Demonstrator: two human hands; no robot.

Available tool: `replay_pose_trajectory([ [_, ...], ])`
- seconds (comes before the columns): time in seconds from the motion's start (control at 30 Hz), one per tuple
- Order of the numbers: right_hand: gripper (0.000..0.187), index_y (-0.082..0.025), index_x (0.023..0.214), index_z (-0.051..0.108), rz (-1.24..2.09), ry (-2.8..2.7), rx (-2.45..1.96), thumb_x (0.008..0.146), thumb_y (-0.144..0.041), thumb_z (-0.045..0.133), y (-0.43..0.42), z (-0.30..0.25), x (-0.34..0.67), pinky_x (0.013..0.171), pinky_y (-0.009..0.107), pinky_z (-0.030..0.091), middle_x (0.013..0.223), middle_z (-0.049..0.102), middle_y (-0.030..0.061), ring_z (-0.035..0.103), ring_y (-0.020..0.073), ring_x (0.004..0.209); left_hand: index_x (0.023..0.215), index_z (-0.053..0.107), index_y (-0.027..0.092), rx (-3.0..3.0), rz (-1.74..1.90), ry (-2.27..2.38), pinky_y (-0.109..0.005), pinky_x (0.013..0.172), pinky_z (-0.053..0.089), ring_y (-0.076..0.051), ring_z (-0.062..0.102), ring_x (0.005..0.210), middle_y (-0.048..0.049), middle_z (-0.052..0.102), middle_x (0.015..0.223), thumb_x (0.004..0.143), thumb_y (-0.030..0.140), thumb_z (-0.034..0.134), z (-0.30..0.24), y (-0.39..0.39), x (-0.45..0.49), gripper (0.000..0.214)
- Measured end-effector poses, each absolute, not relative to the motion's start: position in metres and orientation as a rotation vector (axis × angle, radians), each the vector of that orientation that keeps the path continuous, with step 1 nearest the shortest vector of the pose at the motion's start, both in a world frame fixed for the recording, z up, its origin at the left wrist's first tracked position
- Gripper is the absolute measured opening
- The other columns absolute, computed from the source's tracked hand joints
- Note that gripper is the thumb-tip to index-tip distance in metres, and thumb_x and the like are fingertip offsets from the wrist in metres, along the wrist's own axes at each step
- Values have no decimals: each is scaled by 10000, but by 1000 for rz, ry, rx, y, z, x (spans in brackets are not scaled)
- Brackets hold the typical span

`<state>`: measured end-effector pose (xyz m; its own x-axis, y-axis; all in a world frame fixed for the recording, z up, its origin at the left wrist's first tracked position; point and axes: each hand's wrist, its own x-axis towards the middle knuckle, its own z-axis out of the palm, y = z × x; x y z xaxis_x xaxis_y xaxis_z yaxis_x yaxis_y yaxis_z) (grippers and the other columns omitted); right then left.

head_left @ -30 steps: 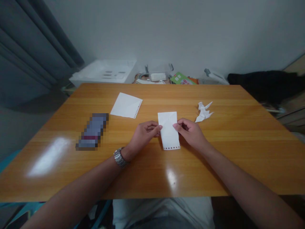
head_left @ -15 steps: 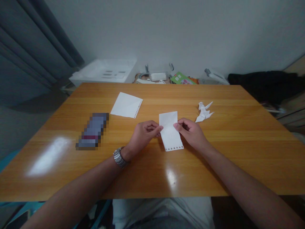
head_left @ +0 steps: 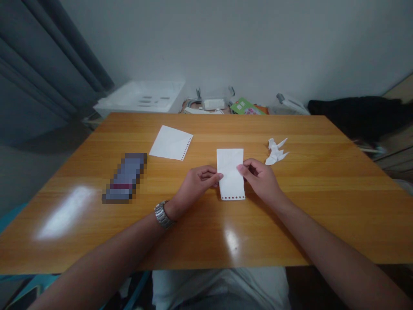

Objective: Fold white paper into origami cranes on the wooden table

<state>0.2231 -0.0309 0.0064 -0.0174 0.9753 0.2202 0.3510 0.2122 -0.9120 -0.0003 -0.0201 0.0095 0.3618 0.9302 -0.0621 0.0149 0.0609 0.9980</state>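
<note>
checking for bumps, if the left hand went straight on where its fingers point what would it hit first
The paper strip the left hand pinches; beyond that, probably the right hand, though depth is unclear.

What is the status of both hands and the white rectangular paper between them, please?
Left hand, right hand: pinching opposite sides of white rectangular paper. Holed edge on near side. Close by: white folded-paper figure, just beyond right hand.

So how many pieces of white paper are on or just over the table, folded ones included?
3: one held piece between the left hand and right hand, one flat sheet farther left, and one folded figure to the right. More beneath them would be hidden.
</note>
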Motion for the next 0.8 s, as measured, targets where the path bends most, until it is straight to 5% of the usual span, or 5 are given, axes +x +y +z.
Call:
replay_pose_trajectory([
  [0.57,312,-222,799,634,831,-1553,-1303,929,-506,646,-35,11,219,616,297,423,726,620,6,539,168,667,765,667,151,1474,891,1006,-210,587,536,-120,677,656,-57,755,770,843,429,765,18,-22,-4,304],
  [0.8,315,-221,797,624,782,-1515,-1325,937,-504,636,-34,10,220,601,298,403,696,585,-4,511,163,645,904,704,148,1417,854,942,-244,707,598,-152,731,778,-83,782,914,851,448,760,9,-20,-3,310],
])
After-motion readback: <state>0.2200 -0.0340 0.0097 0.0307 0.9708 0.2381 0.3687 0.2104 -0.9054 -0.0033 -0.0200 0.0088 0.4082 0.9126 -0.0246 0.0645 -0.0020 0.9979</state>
